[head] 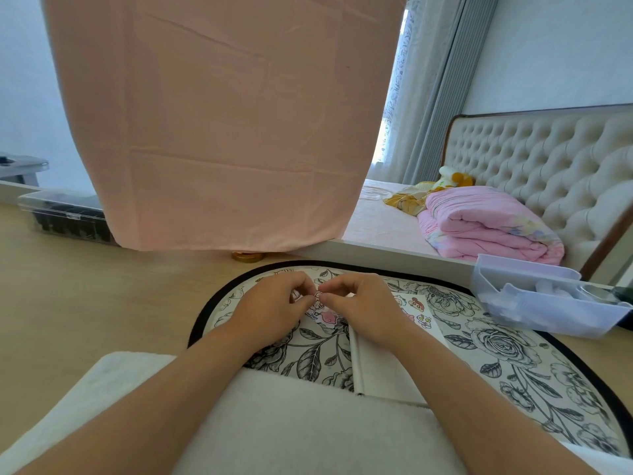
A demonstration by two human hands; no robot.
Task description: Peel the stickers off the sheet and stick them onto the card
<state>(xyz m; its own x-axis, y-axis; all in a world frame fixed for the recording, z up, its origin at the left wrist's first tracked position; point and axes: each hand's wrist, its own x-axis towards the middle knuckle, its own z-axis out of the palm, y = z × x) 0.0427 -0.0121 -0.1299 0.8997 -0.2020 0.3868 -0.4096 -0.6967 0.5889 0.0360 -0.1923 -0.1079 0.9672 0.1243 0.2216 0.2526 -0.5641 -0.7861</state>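
Tearing or curling looks the likeliest trouble: the left hand [274,305] and right hand [359,303] meet fingertip to fingertip, both grips narrow, pinching a small round pale sticker [318,295] over the oval black-and-white floral mat [496,341] on the surface. An uneven pull could fold it onto itself or a finger. At 6 o'clock from it lies a pink-figured paper piece [327,317], possibly the card; the white cartoon sticker sheet [416,308] sits at 3 o'clock.

We note sticker sheet [325,317], pink cartoon figures, small round sticker [318,295] raised at its far edge, white card [376,365] just right, cartoon stickers [417,305] on it.
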